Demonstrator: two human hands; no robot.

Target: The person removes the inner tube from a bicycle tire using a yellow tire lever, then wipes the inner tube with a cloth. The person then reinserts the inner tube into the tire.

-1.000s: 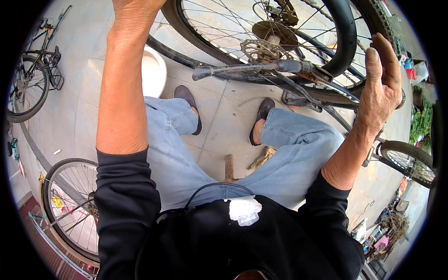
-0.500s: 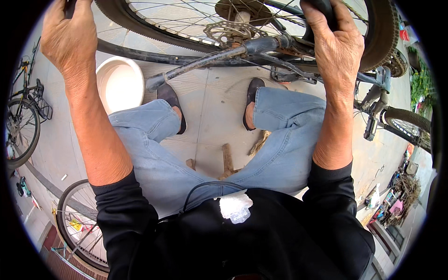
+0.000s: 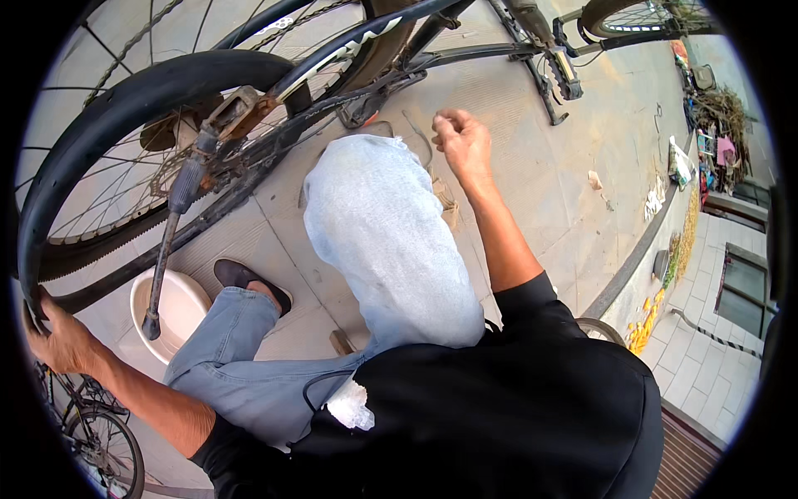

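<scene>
The black tube (image 3: 166, 76) is looped out beside the spoked wheel (image 3: 108, 247), near the rusty bracket (image 3: 241, 112) of the kickstand (image 3: 161, 266). Its lower-left part is held by the left hand (image 3: 71, 337), with the fingers closed around it. The right hand (image 3: 467, 145) is raised, unsupported, fingers curled; whether anything is pinched cannot be told. If the tube is pulled sharply, it could be snagged or cut on the bracket. If the one-handed grip is lost, the basin (image 3: 184, 312) could be struck
</scene>
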